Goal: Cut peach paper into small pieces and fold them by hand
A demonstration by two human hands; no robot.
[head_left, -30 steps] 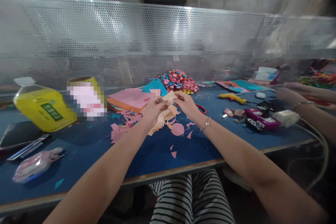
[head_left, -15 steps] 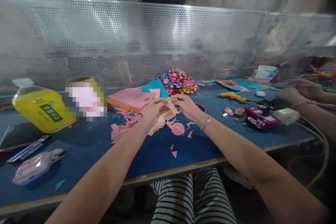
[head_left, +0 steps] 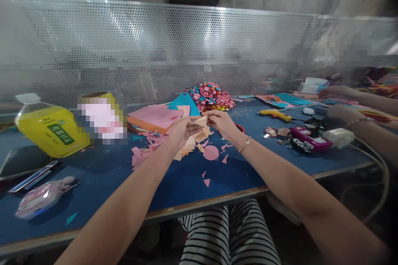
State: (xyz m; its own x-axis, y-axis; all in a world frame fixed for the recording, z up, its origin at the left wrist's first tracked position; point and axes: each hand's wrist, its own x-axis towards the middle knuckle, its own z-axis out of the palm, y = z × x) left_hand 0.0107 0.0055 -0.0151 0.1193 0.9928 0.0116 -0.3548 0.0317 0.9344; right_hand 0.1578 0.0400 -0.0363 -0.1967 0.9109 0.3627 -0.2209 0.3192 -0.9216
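Note:
Between my two hands is a small folded piece of pale yellow paper (head_left: 201,121), roughly triangular. My left hand (head_left: 183,131) pinches its left side, fingers curled. At its right edge my right hand (head_left: 220,121), with a bracelet at the wrist, grips it between thumb and fingers. Below them lie cream paper pieces (head_left: 187,149), a pink paper circle (head_left: 211,152) and a heap of pink paper scraps (head_left: 143,153). Just behind my left hand is a stack of pink and orange sheets (head_left: 155,116). Red scissor-like handles (head_left: 239,128) show partly behind my right hand.
A pile of small folded papers (head_left: 211,96) stands before the perforated metal screen (head_left: 192,41). Left are a yellow liquid bottle (head_left: 49,126) and a clear-cased pink item (head_left: 43,198). Right are a yellow glue gun (head_left: 275,114), a purple power strip (head_left: 311,138) and another person's hands (head_left: 342,112).
The pale paper between my hands has turned and now shows a clear triangular face. My hands have barely shifted. At the right, the other person's hands have moved apart, with coloured strips visible.

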